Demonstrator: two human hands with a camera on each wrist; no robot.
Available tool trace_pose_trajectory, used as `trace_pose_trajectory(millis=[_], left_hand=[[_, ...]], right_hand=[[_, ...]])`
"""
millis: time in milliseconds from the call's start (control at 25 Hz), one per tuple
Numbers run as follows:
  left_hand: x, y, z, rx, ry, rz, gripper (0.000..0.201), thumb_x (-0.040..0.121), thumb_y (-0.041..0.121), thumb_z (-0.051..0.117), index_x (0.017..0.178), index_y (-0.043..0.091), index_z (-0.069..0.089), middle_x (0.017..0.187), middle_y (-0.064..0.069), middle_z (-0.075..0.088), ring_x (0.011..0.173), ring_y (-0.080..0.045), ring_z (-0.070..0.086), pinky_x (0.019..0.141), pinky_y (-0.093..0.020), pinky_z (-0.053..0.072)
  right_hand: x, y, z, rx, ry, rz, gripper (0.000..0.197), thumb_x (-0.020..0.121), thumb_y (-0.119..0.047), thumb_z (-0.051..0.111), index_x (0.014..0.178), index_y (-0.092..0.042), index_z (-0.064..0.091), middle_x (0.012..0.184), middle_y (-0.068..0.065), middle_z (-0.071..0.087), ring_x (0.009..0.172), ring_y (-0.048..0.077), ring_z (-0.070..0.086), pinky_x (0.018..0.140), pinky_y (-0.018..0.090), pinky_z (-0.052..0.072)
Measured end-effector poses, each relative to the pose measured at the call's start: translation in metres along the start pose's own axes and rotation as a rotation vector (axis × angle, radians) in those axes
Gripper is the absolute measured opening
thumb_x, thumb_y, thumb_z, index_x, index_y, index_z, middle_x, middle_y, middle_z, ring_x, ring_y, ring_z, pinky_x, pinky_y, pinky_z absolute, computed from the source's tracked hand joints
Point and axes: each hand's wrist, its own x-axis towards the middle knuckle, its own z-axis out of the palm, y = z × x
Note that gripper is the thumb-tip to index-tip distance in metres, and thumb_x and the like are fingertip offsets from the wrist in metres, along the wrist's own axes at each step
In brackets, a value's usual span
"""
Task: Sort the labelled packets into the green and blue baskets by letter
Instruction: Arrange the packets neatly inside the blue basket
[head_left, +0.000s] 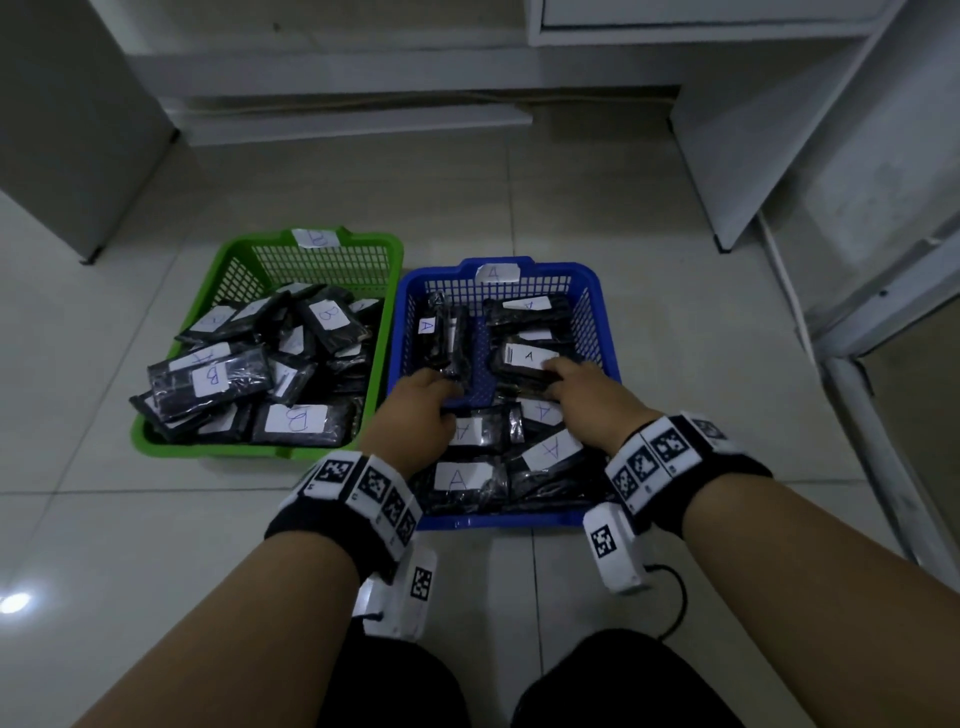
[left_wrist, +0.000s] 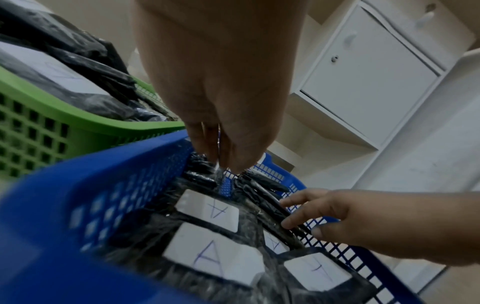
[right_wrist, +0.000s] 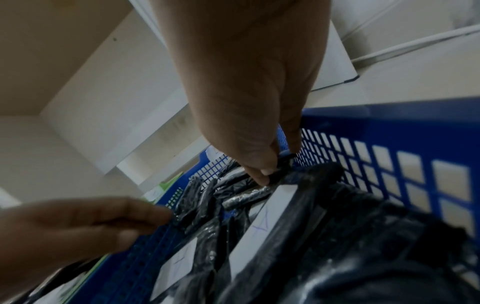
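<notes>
A green basket (head_left: 387, 249) tagged B holds several black packets with B labels. To its right, a blue basket (head_left: 602, 332) tagged A holds several black packets with A labels. Both hands reach into the blue basket. My left hand (head_left: 441, 392) curls its fingers over the near end of a black packet (head_left: 451, 338) by the basket's left wall. My right hand (head_left: 558, 376) pinches the near edge of a packet labelled A (head_left: 519, 358) between thumb and fingers (right_wrist: 263, 173). The fingertips of both hands are hidden in the head view.
The baskets stand side by side on a pale tiled floor (head_left: 104, 415). White cabinets (head_left: 779, 130) rise behind and to the right. My knees in dark trousers (head_left: 597, 686) are at the bottom edge.
</notes>
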Motion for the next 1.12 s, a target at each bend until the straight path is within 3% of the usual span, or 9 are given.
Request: trace_pose_trajectory(millis=[120,320,480,560,680,760,880,1000,1120], left_hand=[[0.019,0.019,0.002,-0.099,-0.083,-0.082,0.05,0.088,0.007,0.049,0.137,0.015,0.045,0.135,-0.005,0.046,0.12,-0.023,0.05,0.101,-0.028,0.038],[0.062,0.032,0.008,-0.354,-0.255,-0.219,0.059,0.087,0.011,0.047,0.144,0.021,0.033,0.136,-0.007,0.051,0.115,-0.027,0.056,0.096,-0.037,0.048],[0.07,0.039,0.014,-0.417,-0.254,-0.251,0.055,0.09,0.008,0.046,0.142,0.023,0.037,0.118,-0.006,0.055,0.096,-0.023,0.059,0.076,-0.028,0.05],[0.069,0.037,0.016,-0.415,-0.209,-0.257,0.053,0.09,0.008,0.048,0.141,0.02,0.037,0.123,-0.005,0.056,0.095,-0.019,0.057,0.074,-0.024,0.045],[0.07,0.03,0.02,-0.287,-0.196,-0.208,0.056,0.09,0.011,0.049,0.142,0.018,0.031,0.123,-0.011,0.059,0.091,-0.021,0.056,0.074,-0.025,0.04],[0.071,0.029,0.024,-0.227,-0.23,-0.231,0.059,0.09,0.015,0.049,0.143,0.016,0.026,0.117,-0.018,0.06,0.093,-0.029,0.059,0.072,-0.028,0.043],[0.073,0.032,0.028,-0.191,-0.285,-0.302,0.054,0.09,0.021,0.049,0.14,0.011,0.031,0.124,-0.02,0.054,0.106,-0.035,0.056,0.081,-0.034,0.045],[0.075,0.034,0.031,-0.166,-0.324,-0.323,0.047,0.092,0.022,0.047,0.136,0.008,0.039,0.131,-0.019,0.051,0.115,-0.033,0.051,0.085,-0.031,0.041],[0.074,0.037,0.031,-0.162,-0.345,-0.306,0.036,0.094,0.02,0.046,0.125,0.003,0.049,0.125,-0.017,0.053,0.11,-0.028,0.052,0.079,-0.025,0.036]], right_hand=[[-0.009,0.004,0.006,-0.012,0.076,-0.013,0.034,0.093,-0.004,0.045,0.125,-0.004,0.057,0.14,0.009,0.035,0.123,0.03,0.036,0.1,0.035,0.04],[-0.01,0.008,0.007,-0.053,-0.051,-0.049,0.039,0.093,-0.003,0.038,0.128,-0.009,0.055,0.126,0.012,0.053,0.114,0.028,0.051,0.091,0.034,0.045],[-0.001,0.008,0.011,-0.036,-0.067,-0.002,0.036,0.094,-0.003,0.035,0.125,-0.006,0.054,0.122,0.013,0.054,0.109,0.027,0.053,0.081,0.032,0.044],[0.003,0.009,0.009,0.008,-0.076,-0.001,0.035,0.093,-0.001,0.036,0.121,-0.006,0.057,0.12,0.013,0.056,0.106,0.027,0.055,0.079,0.031,0.044],[0.007,0.006,0.003,0.052,-0.099,-0.009,0.032,0.094,-0.009,0.042,0.121,-0.013,0.059,0.122,0.012,0.053,0.105,0.028,0.055,0.082,0.031,0.045],[0.008,0.0,0.002,-0.014,-0.184,0.01,0.033,0.097,-0.031,0.043,0.122,-0.019,0.061,0.127,0.013,0.046,0.107,0.03,0.052,0.085,0.033,0.045],[0.009,-0.01,0.006,-0.045,-0.283,0.084,0.054,0.092,-0.057,0.042,0.125,-0.018,0.06,0.137,0.011,0.034,0.113,0.032,0.049,0.091,0.036,0.045],[0.009,-0.012,0.01,0.108,-0.243,0.154,0.057,0.091,-0.056,0.048,0.128,-0.013,0.056,0.142,0.008,0.027,0.112,0.03,0.049,0.093,0.036,0.045],[0.005,-0.014,0.011,0.202,-0.239,0.12,0.048,0.095,-0.046,0.047,0.123,-0.009,0.058,0.142,0.013,0.025,0.107,0.029,0.051,0.092,0.031,0.044]])
